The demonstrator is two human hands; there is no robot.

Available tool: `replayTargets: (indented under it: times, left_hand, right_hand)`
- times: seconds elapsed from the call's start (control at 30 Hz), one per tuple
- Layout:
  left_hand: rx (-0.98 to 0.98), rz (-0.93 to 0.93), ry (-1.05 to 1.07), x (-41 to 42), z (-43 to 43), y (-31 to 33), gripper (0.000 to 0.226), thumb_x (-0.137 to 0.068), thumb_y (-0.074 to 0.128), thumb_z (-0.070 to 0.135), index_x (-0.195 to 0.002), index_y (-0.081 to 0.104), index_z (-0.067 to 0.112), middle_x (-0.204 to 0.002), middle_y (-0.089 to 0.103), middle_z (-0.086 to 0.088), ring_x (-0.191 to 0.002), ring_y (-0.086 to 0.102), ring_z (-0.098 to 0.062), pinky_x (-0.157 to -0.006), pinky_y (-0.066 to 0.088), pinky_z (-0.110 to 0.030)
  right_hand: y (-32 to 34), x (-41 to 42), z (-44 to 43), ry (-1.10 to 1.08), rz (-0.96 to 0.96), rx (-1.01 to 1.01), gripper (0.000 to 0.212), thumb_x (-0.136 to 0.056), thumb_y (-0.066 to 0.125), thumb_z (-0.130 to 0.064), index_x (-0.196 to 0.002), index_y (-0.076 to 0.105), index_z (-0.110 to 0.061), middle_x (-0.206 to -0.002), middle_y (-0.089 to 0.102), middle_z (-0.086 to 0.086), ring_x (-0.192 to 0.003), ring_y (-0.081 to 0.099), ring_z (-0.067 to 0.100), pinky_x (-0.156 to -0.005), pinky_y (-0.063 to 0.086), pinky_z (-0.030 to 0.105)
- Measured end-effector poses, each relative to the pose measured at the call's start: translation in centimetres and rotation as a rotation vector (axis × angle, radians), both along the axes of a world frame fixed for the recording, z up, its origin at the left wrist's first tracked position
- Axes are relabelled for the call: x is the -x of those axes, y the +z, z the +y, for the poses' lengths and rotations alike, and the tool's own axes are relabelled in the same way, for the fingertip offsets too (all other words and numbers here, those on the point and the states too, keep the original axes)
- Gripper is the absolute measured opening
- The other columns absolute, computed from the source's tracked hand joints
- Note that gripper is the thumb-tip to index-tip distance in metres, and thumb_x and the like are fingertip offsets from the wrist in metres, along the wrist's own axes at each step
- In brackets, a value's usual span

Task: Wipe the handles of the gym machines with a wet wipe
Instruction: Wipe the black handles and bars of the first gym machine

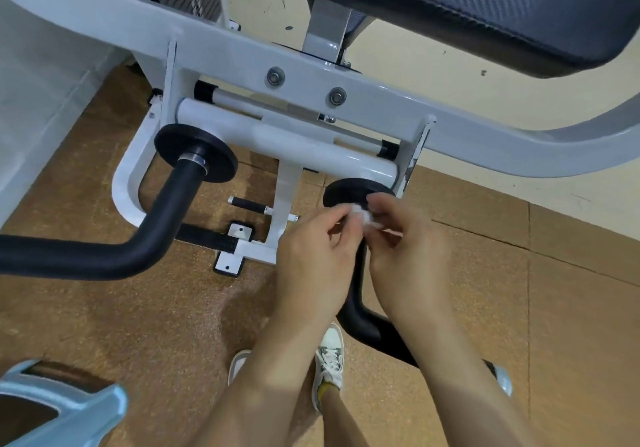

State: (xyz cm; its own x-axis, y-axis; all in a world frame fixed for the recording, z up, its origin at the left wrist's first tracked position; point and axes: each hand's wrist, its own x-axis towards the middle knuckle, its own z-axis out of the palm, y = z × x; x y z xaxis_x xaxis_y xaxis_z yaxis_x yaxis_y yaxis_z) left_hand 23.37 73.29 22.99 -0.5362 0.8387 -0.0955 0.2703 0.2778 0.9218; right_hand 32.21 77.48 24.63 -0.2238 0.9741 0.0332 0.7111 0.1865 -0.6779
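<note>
The floor [138, 325] was brown speckled tiles across the middle and lower frame, meeting a paler cream strip [450, 76] at upper right. A white machine foot [239, 246] with black-edged plates rested flat on the tiles at centre. Two white sneakers [330, 360] stood at lower centre.

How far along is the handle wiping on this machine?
Done: nothing shows as wiped. In hand: left hand and right hand pinch a white wipe beside the right-side handle. To do: that handle and the left-side handle, which nothing touches.
</note>
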Motion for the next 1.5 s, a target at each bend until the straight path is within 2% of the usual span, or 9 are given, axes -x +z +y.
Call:
replayTargets:
  times: [0.13, 0.37, 0.57, 0.7, 0.83, 0.93, 1.2, 1.27, 1.5]
  left_hand:
    - [0.018, 0.154, 0.037, 0.3, 1.2, -0.1, 0.016, -0.088, 0.064, 0.034, -0.09, 0.076, 0.024, -0.077, 0.073, 0.009, -0.07, 0.065, -0.007, -0.066, 0.054, -0.033]
    - [0.166, -0.531, 0.339, 1.0, 2.2, -1.3, 0.024, -0.081, 0.073, 0.015, -0.063, 0.068, 0.03, -0.069, 0.07, -0.004, -0.066, 0.065, -0.018, -0.076, 0.057, -0.049]
    - [0.145, -0.003, 0.117, 0.8, 1.3, 0.3, 0.041, -0.089, 0.058, 0.033, -0.049, 0.054, 0.024, -0.046, 0.052, 0.007, -0.05, 0.051, -0.01, -0.048, 0.037, -0.018]
    - [0.208, 0.077, 0.033, 1.0, 2.0, 0.4, 0.057, -0.092, 0.056, 0.04, -0.041, 0.04, 0.021, -0.038, 0.038, 0.002, -0.041, 0.039, -0.012, -0.046, 0.03, -0.028]
    - [0.269, -0.346, 0.108, 1.7, 2.7, -1.4, 0.038, -0.087, 0.063, 0.037, -0.064, 0.068, 0.007, -0.066, 0.069, -0.016, -0.066, 0.068, -0.034, -0.064, 0.058, -0.046]
    - [0.32, -0.787, 0.09, 1.8, 2.4, -1.3, 0.025, -0.091, 0.063, 0.027, -0.082, 0.073, 0.006, -0.087, 0.074, -0.018, -0.079, 0.072, -0.03, -0.07, 0.059, -0.035]
    - [0.409, -1.156, 0.053, 1.4, 2.3, -1.4, 0.027, -0.099, 0.044, 0.027, -0.095, 0.067, 0.013, -0.08, 0.071, -0.01, -0.071, 0.069, -0.021, -0.076, 0.05, -0.034]
    - [0.426, -0.978, 0.055, 1.5, 2.6, -1.2, 0.029, -0.099, 0.044, 0.026, -0.091, 0.068, 0.011, -0.08, 0.07, -0.012, -0.078, 0.068, -0.025, -0.076, 0.05, -0.036]
    - [0.183, 0.552, -0.262, 1.1, 0.6, 0.9, 0.041, -0.099, 0.044, 0.029, -0.063, 0.056, 0.014, -0.055, 0.056, 0.0, -0.049, 0.048, -0.017, -0.042, 0.028, -0.028]
  right_hand:
    - [0.1, 0.4, -0.4, -0.095, 0.055, 0.022, 0.018, -0.085, 0.067, -0.008, -0.096, 0.067, -0.022, -0.092, 0.065, -0.005, -0.084, 0.062, 0.008, -0.076, 0.053, 0.029]
    - [-0.2, 1.6, 0.3, -0.027, -0.019, -0.059, 0.014, -0.082, 0.067, -0.006, -0.085, 0.073, -0.019, -0.083, 0.069, -0.006, -0.075, 0.062, 0.011, -0.069, 0.045, 0.022]
    - [-0.1, -0.3, 0.0, -0.062, 0.07, 0.075, 0.023, -0.086, 0.062, -0.005, -0.094, 0.073, -0.024, -0.09, 0.068, -0.011, -0.082, 0.062, 0.003, -0.074, 0.049, 0.02]
    - [-0.1, -1.0, 0.0, -0.118, 0.142, 0.172, 0.022, -0.087, 0.061, -0.008, -0.092, 0.071, -0.027, -0.086, 0.068, -0.015, -0.08, 0.063, 0.0, -0.071, 0.047, 0.015]
    - [-0.5, -1.5, 0.3, -0.154, 0.135, 0.286, 0.021, -0.086, 0.061, -0.006, -0.089, 0.071, -0.024, -0.078, 0.068, -0.014, -0.074, 0.063, 0.001, -0.068, 0.046, 0.014]
    - [-0.8, -1.6, 0.5, -0.206, 0.223, 0.389, 0.017, -0.087, 0.062, -0.008, -0.089, 0.072, -0.021, -0.077, 0.071, -0.007, -0.073, 0.066, 0.008, -0.069, 0.052, 0.025]
    - [-0.7, -1.7, 0.6, -0.233, 0.31, 0.481, 0.019, -0.087, 0.06, -0.006, -0.084, 0.072, -0.02, -0.073, 0.073, -0.003, -0.071, 0.068, 0.006, -0.066, 0.049, 0.023]
    - [-0.6, -1.9, 0.4, -0.222, 0.292, 0.469, 0.019, -0.088, 0.061, -0.009, -0.083, 0.071, -0.024, -0.07, 0.071, -0.007, -0.065, 0.064, 0.0, -0.065, 0.05, 0.021]
    - [-0.6, -2.1, 0.1, -0.215, 0.242, 0.433, 0.014, -0.088, 0.062, -0.014, -0.092, 0.072, -0.022, -0.074, 0.067, -0.011, -0.064, 0.059, 0.0, -0.064, 0.048, 0.02]
